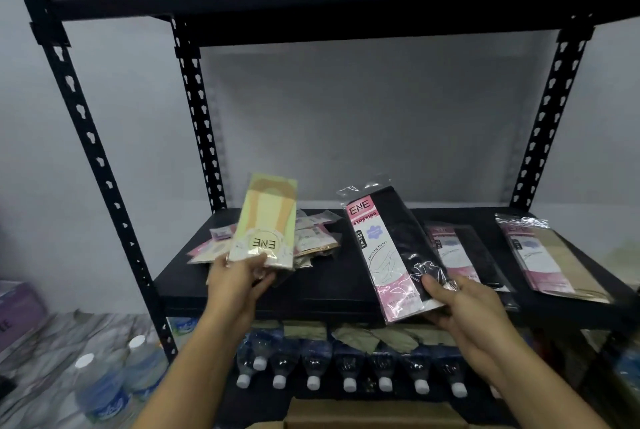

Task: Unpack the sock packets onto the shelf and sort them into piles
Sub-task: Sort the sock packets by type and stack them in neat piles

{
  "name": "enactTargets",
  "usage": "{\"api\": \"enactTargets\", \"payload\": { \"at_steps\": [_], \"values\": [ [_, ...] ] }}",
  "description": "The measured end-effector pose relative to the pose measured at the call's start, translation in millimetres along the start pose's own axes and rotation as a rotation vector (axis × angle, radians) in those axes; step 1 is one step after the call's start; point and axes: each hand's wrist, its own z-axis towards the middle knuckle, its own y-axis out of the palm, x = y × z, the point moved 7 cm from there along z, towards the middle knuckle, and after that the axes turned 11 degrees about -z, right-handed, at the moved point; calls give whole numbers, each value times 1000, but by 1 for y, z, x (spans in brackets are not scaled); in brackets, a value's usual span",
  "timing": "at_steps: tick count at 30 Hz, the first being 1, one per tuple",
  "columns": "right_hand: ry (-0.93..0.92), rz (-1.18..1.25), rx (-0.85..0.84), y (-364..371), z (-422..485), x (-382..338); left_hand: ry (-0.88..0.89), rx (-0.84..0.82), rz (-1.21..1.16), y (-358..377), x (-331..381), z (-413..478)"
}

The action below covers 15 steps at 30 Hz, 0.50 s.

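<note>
My left hand grips the lower end of a yellow and beige sock packet, held upright above a loose heap of packets on the left of the black shelf. A black sock packet with a pink label is pinched at its near end by my right hand, tilted over the shelf's middle. To its right lies a pile of black packets. Further right lies a pile of beige packets.
Rows of capped water bottles fill the shelf below. More bottles stand on the marbled floor at the left, near a purple box. A cardboard box sits at the bottom. Black slotted uprights frame the shelf.
</note>
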Motion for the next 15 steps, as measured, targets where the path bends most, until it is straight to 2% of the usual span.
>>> {"api": "enactTargets", "payload": {
  "at_steps": [6, 15],
  "values": [
    [5, 26, 54, -19, -7, 5, -153, -92, -120, 22, -58, -48],
    [13, 63, 128, -58, -18, 7, -195, -95, -150, 37, -95, -78]
  ]
}}
